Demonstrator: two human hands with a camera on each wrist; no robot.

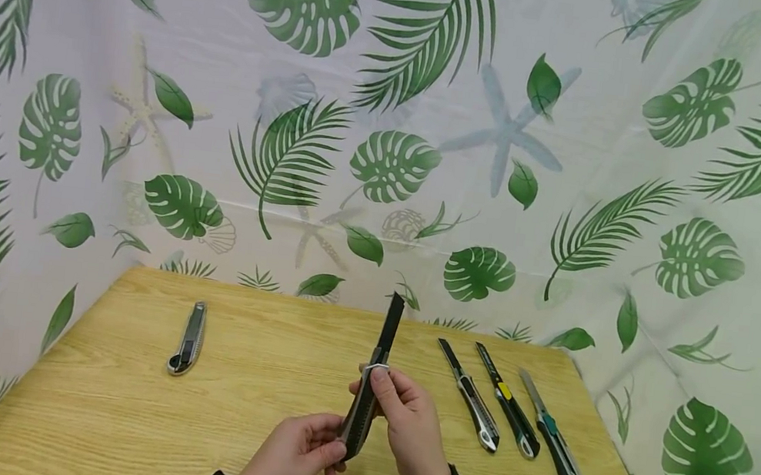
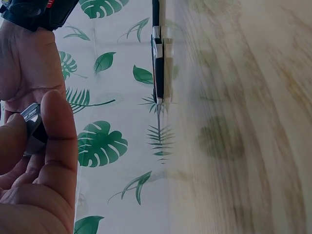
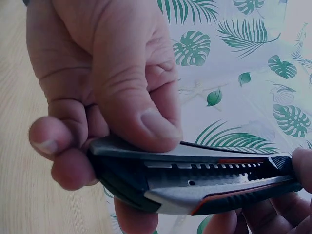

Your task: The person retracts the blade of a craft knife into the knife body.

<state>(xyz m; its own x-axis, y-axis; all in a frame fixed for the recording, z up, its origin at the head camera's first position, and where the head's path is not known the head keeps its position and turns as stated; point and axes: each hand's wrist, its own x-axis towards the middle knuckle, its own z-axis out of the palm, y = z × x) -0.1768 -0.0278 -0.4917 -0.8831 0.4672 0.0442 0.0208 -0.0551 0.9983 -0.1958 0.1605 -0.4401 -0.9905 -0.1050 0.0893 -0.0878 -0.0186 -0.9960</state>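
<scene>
Both hands hold a snap-off utility knife point(image 1: 362, 414), raised over the table with its dark blade point(image 1: 391, 324) extended and pointing up and away. My left hand point(image 1: 294, 451) pinches the butt end of the handle between thumb and fingers. Higher on the handle, my right hand point(image 1: 412, 430) grips it, its thumb at the slider point(image 3: 280, 164). In the right wrist view the silver and black body shows orange trim and a toothed track. Only a small metallic part of the knife point(image 2: 34, 122) shows between the fingers in the left wrist view.
A silver utility knife point(image 1: 188, 341) lies alone at the left of the wooden table point(image 1: 91, 408). To the right lie three more with blades out: a silver-black one point(image 1: 471, 398), one with a yellow slider point(image 1: 509, 406), a black-teal one point(image 1: 557, 446). Leaf-patterned sheeting point(image 1: 322, 262) encloses the table.
</scene>
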